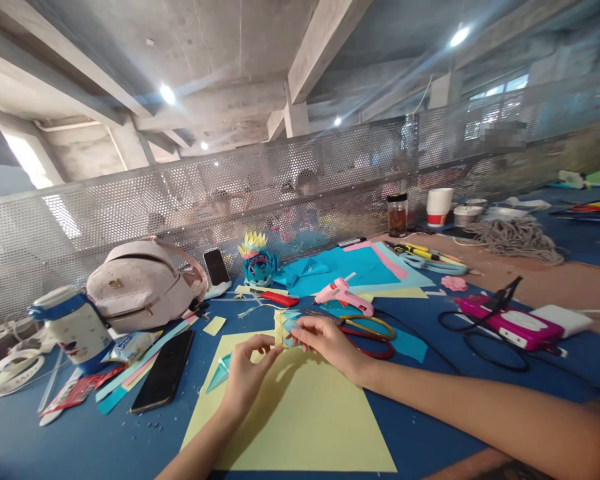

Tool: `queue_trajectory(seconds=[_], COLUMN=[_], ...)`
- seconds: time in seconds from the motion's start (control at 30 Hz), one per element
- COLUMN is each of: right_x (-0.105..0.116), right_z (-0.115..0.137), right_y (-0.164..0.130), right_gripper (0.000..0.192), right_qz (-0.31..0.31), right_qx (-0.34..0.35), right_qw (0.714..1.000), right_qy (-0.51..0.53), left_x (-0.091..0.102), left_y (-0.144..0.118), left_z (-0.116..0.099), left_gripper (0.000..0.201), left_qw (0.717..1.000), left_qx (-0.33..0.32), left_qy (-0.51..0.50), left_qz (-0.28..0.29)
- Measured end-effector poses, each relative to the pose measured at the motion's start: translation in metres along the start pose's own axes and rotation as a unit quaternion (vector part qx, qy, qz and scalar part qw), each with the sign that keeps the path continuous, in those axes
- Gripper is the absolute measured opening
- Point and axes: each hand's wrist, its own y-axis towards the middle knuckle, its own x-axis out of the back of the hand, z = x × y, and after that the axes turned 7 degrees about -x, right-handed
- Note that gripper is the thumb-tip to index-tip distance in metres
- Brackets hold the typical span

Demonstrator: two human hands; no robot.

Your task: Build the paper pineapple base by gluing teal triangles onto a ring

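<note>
Between my two hands is a small folded paper piece (280, 328), pale yellow with light blue at its right. My left hand (250, 367) pinches its yellow lower edge between thumb and fingers. On the blue side, my right hand (325, 340) grips it with bent fingers. Both hands hover over a large pale yellow sheet (300, 420). A folded light blue paper triangle (219, 373) lies by my left wrist. Red-and-yellow-handled scissors (375, 340) rest right behind my right hand, their blades partly hidden. Beyond them sits a pink glue gun (344, 295).
A paper crown-like craft (258, 261), a red utility knife (275, 298) and blue sheets (350, 267) lie farther back. Left are a black phone (165, 370), a bottle (77, 330) and a backpack (140, 283). A magenta device (510, 322) with black cables is at right.
</note>
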Motion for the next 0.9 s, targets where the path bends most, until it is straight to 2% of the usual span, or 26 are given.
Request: queue_trajectory(seconds=[0.27, 0.5, 0.63, 0.73, 0.83, 0.9], right_x=[0.000, 0.001, 0.002, 0.001, 0.000, 0.000], right_z=[0.004, -0.005, -0.005, -0.001, 0.005, 0.009], right_y=[-0.001, 0.003, 0.002, 0.001, -0.002, -0.004], right_gripper=[0.034, 0.036, 0.036, 0.036, 0.037, 0.037], right_qz=[-0.003, 0.013, 0.010, 0.010, 0.017, 0.029], right_qx=[0.004, -0.008, -0.011, -0.001, -0.015, -0.025], right_qw=[1.000, 1.000, 1.000, 1.000, 1.000, 0.999], right_qy=[-0.004, -0.005, -0.011, -0.007, 0.009, 0.015], left_x=[0.001, 0.000, 0.002, 0.005, 0.008, 0.010], left_y=[0.000, 0.000, -0.003, -0.003, -0.002, -0.001], left_z=[0.000, -0.003, -0.006, -0.008, -0.007, -0.006], left_gripper=[0.018, 0.017, 0.025, 0.032, 0.021, 0.018], left_qw=[1.000, 1.000, 0.998, 0.996, 0.986, 0.973], left_qx=[-0.008, -0.025, -0.057, -0.076, -0.133, -0.192], left_qy=[0.013, 0.014, 0.016, 0.038, 0.083, 0.109], left_qz=[-0.003, 0.011, 0.012, -0.018, -0.063, -0.067])
